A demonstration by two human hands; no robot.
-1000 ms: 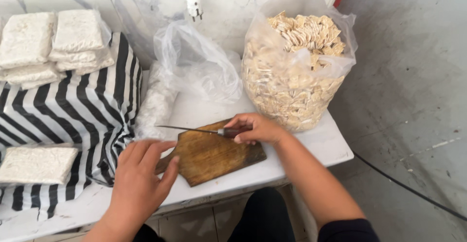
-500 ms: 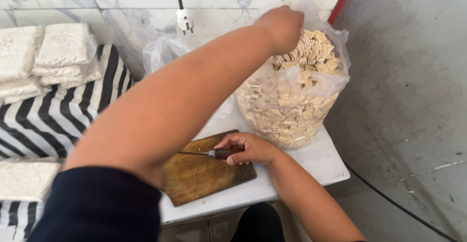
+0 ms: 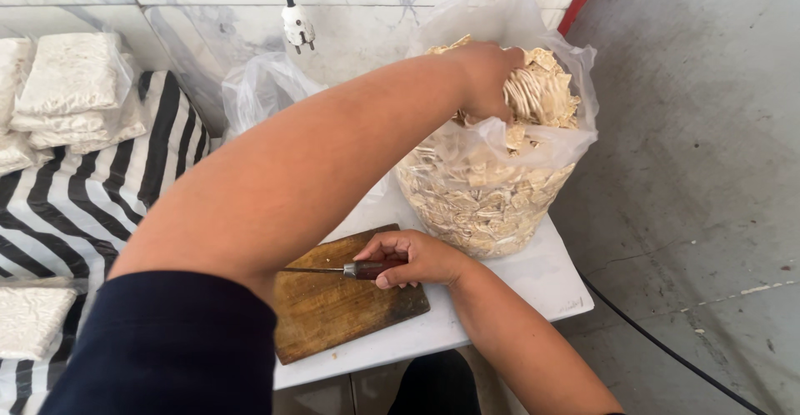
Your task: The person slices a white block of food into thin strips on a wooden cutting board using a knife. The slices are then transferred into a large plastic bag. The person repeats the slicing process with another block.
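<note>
My left hand (image 3: 483, 77) reaches across into the mouth of a big clear plastic bag (image 3: 500, 148) filled with pale thin-cut slices, and its fingers close on a stack of them at the top. My right hand (image 3: 412, 261) rests on a brown wooden cutting board (image 3: 333, 307) and grips a knife (image 3: 350, 271) by its dark handle, blade lying flat and pointing left. The board lies on a small white table (image 3: 542, 286). My left forearm hides much of the board's left side.
A black-and-white striped cloth (image 3: 75, 207) covers the surface at left, with several white wrapped blocks (image 3: 71, 90) on it. A second, crumpled clear bag (image 3: 262, 90) stands behind the board. An electric plug (image 3: 297, 25) hangs on the marble wall. Grey floor and a black cable (image 3: 667, 348) lie at right.
My left hand has left the board's near edge, swung up over the table and gone into the big bag. The right hand and knife have stayed on the board.
</note>
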